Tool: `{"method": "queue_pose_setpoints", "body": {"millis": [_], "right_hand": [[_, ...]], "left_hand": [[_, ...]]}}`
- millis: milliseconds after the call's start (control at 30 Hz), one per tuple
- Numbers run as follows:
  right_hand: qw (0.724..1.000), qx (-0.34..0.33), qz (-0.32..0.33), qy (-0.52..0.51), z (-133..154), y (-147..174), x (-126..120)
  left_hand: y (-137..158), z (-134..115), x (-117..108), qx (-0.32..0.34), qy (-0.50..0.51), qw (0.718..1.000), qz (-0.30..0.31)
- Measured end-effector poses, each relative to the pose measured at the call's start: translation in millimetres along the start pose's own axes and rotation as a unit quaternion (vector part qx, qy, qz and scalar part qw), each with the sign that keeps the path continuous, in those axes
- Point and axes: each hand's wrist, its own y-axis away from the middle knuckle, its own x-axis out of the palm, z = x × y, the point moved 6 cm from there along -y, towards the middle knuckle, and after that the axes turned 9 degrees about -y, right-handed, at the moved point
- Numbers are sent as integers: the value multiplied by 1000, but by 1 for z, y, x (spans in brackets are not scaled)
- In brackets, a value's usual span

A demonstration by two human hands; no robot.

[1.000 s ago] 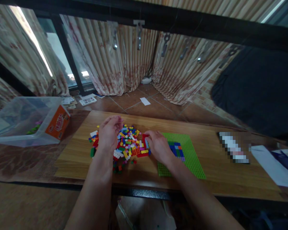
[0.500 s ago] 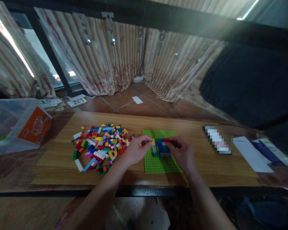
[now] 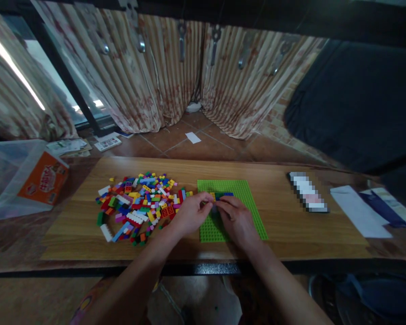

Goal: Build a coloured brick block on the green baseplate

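The right hand (image 3: pixel 238 222) has moved in beside the left hand (image 3: pixel 191 212), over the blocks (image 3: pixel 228 194) on the green board (image 3: pixel 214 233), right of the loose pile (image 3: pixel 138 204). Both now work at one spot, fingertips bunched; whether they grip anything, I cannot tell.

The desk (image 3: pixel 301 239) shows smooth wood grain with a low sheen; its dark front edge (image 3: pixel 206 269) glints, faintly pebbled. Baseplate (image 3: pixel 246 190): studded plastic. Loose bricks (image 3: pixel 135 219): hard plastic. Bin (image 3: pixel 6 205): translucent plastic. Curtains (image 3: pixel 138 85): ribbed cloth. White sheet (image 3: pixel 360 212): matt paper.
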Motion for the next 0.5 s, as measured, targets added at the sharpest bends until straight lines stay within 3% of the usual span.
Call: {"method": "queue_pose_setpoints", "body": {"millis": [200, 500], "right_hand": [[999, -6, 27, -28, 6, 5, -1], [996, 61, 27, -66, -11, 0, -6]], "left_hand": [[1, -4, -1, 20, -24, 1000, -2], [2, -5, -1, 31, -28, 999, -1]]}}
